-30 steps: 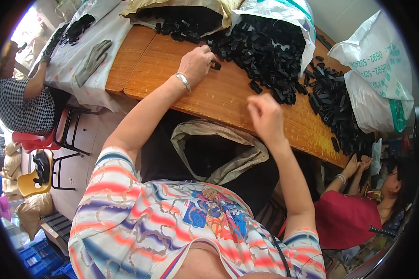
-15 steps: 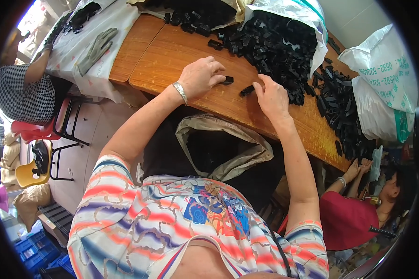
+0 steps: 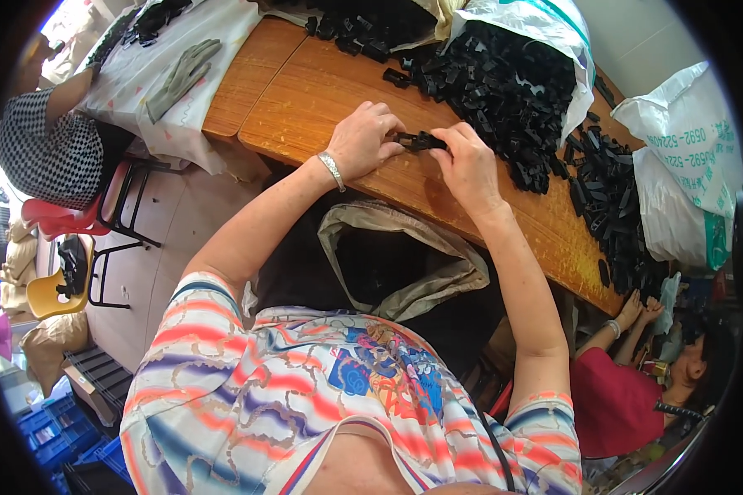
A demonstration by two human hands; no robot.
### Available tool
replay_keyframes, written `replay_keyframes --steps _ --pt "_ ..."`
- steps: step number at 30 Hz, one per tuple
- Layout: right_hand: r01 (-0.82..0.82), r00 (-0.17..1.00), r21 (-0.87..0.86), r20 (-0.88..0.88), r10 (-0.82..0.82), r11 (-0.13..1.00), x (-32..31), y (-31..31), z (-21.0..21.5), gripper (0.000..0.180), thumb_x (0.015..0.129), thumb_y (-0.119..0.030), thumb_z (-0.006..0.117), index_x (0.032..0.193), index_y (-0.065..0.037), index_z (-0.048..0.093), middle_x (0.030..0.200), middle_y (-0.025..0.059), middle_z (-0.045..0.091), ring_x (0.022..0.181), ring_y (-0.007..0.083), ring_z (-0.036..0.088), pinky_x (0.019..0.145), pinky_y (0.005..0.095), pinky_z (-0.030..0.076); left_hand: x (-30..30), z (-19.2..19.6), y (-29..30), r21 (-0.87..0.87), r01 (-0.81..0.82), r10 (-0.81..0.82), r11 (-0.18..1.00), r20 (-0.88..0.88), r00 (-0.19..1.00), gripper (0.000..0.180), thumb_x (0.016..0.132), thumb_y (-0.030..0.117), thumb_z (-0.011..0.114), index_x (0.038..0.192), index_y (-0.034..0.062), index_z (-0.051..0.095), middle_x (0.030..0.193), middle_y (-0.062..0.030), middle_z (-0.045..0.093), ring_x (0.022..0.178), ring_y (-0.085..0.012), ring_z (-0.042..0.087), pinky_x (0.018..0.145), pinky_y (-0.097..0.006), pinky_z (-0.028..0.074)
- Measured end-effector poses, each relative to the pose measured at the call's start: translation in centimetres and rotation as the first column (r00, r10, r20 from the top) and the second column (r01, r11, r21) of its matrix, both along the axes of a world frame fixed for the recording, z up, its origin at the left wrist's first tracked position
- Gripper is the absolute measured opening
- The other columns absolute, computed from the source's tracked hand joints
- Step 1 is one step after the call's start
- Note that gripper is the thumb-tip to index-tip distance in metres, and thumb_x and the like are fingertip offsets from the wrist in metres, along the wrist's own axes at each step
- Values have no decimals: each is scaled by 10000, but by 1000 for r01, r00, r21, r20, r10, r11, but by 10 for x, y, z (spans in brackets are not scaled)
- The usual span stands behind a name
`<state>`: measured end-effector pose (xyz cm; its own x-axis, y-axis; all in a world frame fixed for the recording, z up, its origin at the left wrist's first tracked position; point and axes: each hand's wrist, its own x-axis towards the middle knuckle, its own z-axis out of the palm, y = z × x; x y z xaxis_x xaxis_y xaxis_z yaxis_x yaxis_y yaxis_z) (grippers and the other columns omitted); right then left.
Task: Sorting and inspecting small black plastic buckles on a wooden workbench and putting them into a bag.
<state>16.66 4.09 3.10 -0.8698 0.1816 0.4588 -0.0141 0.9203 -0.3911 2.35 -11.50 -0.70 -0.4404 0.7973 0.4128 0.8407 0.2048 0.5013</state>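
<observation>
Over the wooden table my left hand is closed, thumb and fingertips pinching one end of a small black plastic part. My right hand pinches a black plastic piece at the other end. Between my fingertips the two pieces meet end to end; whether they are joined I cannot tell. A big heap of similar black parts lies just beyond my right hand. One loose black part rests on the wood at the heap's left edge.
Below the table edge, in front of me, an opened woven sack gapes. More black parts cover the table's right end beside white plastic bags. A grey glove lies at left. Co-workers sit left and right.
My right hand has moved left and slightly up, bringing its black piece against the one in my left hand. The whole view has shifted slightly.
</observation>
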Motion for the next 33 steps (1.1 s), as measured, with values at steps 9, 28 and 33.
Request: replay_keyframes --steps 9,28,33 --pt "-93 983 181 171 61 979 -21 -6 -9 229 817 -32 643 1043 -18 681 955 127 598 867 307 649 717 407 553 -2 0 1 -3 5 -5 1000 38 999 216 761 183 765 950 90 716 916 -49 621 923 -246 566 822 -351 491" --pt "-180 926 -171 302 225 969 115 -81 -38 260 761 -145 761 1001 -75 686 941 128 634 815 332 659 695 419 548 -76 3 52 -7 -170 165 985 -202 965 364 827 179 710 1175 104 634 1149 -140 592 1114 -321 543 974 -401 469" --pt "-78 996 -104 27 81 992 73 -29 -9 94 802 -58 696 893 -34 688 853 147 653 759 325 646 677 384 523 -69 -4 46 10 -122 122 993 -107 987 236 795 128 726 1008 59 651 1008 -125 625 1025 -325 567 901 -403 485"
